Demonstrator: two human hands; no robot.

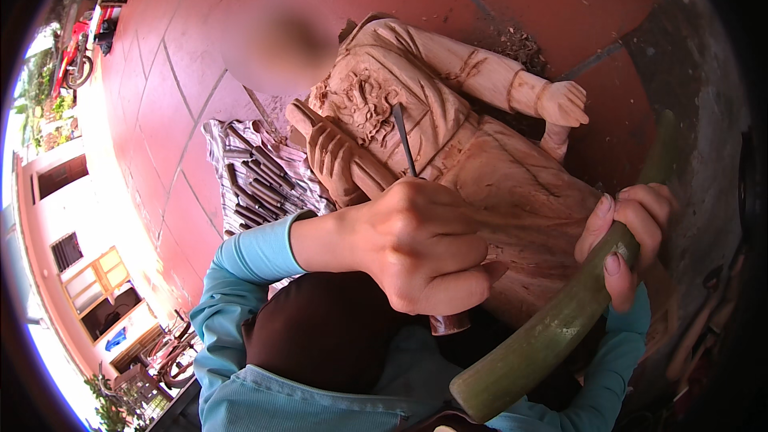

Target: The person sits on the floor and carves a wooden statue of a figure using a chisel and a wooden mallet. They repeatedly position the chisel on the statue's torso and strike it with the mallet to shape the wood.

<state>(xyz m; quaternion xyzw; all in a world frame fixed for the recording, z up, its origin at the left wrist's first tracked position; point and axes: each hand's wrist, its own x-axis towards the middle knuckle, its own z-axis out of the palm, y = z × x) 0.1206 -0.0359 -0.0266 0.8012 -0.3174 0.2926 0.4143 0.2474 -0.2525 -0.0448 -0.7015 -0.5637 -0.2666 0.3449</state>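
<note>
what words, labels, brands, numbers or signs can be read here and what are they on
None can be read.
Carved wooden figure, the chisel in the left hand and the curved green club in the right hand: no lettering shows.
Striped cloth and the dark tools on it: none shows.
Red motorbike at far left: too small to read any marking.

Tools (260, 184) on cloth (216, 152), cloth on floor (184, 48), left of statue (464, 144).

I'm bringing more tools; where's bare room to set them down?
Bare red tiles: left of the striped cloth, and beyond the shavings by the carved arm. Crowded: the cloth, under tools; the carved figure, near the left hand.
</note>
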